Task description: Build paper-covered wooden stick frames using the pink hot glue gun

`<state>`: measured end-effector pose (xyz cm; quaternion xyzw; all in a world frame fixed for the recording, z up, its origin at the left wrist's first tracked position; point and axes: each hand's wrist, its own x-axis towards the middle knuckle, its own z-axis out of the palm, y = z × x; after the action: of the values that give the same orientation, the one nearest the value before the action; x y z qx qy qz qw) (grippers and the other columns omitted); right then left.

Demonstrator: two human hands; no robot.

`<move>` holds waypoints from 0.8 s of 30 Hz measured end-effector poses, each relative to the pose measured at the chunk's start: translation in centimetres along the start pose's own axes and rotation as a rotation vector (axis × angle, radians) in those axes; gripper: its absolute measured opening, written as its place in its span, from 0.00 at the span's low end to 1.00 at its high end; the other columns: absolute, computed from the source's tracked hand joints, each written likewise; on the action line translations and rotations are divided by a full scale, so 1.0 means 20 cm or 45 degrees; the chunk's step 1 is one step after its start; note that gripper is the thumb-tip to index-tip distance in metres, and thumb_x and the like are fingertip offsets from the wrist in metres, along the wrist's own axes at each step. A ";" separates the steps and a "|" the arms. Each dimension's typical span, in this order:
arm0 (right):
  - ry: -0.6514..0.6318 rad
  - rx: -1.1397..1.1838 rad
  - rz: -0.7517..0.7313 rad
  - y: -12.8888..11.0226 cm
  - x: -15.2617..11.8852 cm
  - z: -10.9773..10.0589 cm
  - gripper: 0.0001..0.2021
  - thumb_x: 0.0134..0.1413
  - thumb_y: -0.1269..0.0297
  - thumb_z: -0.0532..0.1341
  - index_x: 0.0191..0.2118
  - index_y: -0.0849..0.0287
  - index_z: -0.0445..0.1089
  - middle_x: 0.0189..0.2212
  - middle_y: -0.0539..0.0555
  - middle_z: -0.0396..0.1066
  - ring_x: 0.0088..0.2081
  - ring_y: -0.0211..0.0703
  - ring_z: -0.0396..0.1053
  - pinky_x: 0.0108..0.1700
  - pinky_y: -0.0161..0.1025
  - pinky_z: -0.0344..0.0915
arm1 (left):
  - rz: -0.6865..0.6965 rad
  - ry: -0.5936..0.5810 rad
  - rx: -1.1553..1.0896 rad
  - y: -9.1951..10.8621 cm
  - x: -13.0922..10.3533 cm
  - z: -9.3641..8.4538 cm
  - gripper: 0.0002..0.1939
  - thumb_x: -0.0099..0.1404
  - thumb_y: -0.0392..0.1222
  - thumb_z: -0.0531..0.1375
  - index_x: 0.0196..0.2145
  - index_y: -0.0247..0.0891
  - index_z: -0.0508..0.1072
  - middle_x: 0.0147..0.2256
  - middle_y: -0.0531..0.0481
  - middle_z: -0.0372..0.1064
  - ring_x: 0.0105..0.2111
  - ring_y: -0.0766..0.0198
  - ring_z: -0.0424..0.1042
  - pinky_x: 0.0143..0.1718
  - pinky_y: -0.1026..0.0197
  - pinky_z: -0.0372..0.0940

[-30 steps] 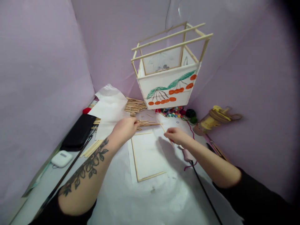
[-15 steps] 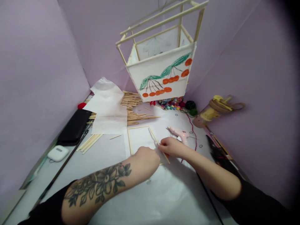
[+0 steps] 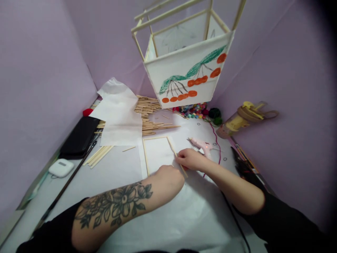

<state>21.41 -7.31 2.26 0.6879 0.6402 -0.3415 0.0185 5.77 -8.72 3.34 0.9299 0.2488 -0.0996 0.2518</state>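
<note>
Pale-wood stick (image 3: 172, 147), pinched by fingers of the right hand (image 3: 190, 159) between the worktop's (image 3: 126, 163) side edges, could skew at the frame's (image 3: 146, 156) corner if the left hand (image 3: 170, 179) (fingers hidden, hold cannot be told) nudges it

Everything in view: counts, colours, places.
Frame sticks: three showing, pale, centre
Painted box: one, white, orange and green, back
Glue gun: one, pink, right of centre
Stick pile: many, tan, back left
Paper: count unclear, white, over stick pile
Loose sticks: several, pale, left
Flat case: one, black, left
Small case: one, white, left
Brush: one, dark, left
Red object: one, red, left
Beads: many, multicoloured, back
Yarn: count unclear, green, back right
Yarn strand: one, magenta, right
Tumbler: one, yellow and brown, right
Dark object: one, black, right
Table cover: white, underneath
Sleeves: two, black, lower corners
Left hand: one, centre, fingers hidden
Right hand: one, gripping a frame stick
</note>
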 end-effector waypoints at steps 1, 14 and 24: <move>-0.008 -0.007 -0.004 0.00 0.00 0.00 0.13 0.51 0.64 0.56 0.19 0.59 0.69 0.17 0.52 0.71 0.19 0.37 0.63 0.22 0.34 0.54 | 0.003 -0.013 0.034 0.00 0.00 0.01 0.10 0.60 0.26 0.54 0.29 0.34 0.74 0.32 0.39 0.75 0.36 0.51 0.75 0.36 0.56 0.68; -0.051 -0.070 -0.018 -0.07 0.00 -0.05 0.13 0.51 0.64 0.56 0.20 0.61 0.72 0.17 0.53 0.71 0.19 0.37 0.63 0.23 0.33 0.55 | 0.046 -0.103 0.209 -0.01 0.02 0.00 0.09 0.61 0.27 0.54 0.32 0.33 0.74 0.33 0.41 0.75 0.37 0.53 0.76 0.36 0.59 0.69; -0.037 -0.130 -0.060 -0.08 0.01 -0.03 0.14 0.52 0.63 0.56 0.23 0.62 0.74 0.17 0.53 0.71 0.19 0.37 0.62 0.23 0.33 0.55 | 0.048 -0.115 0.265 0.00 0.02 -0.02 0.10 0.62 0.27 0.53 0.35 0.31 0.75 0.36 0.40 0.76 0.38 0.53 0.76 0.36 0.59 0.69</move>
<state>20.24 -6.47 3.33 0.6657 0.6725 -0.3187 0.0548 6.02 -8.38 3.51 0.9502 0.2079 -0.1618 0.1666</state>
